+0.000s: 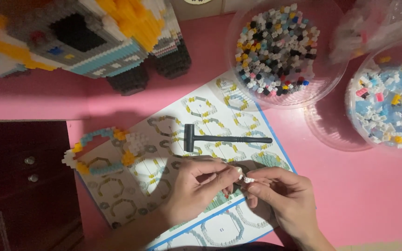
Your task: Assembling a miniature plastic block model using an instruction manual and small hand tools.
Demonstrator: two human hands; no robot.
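There was a single view, from a camera worn on the person's head, and it looked almost straight down onto the pink worktop [359, 186]. It sat close, so the left hand [196, 188] and right hand [282, 197] came in from the bottom edge and met near the lower middle of the frame. The white printed instruction sheet with a blue border [210, 148] filled the centre, lying askew to the frame. The far edge of the view cropped the large grey, orange and pale blue brick-built model [84, 37] and the clear round plastic bowls of small mixed bricks [280, 46]. A dark brown cabinet [24, 186] showed at lower left, below the worktop.
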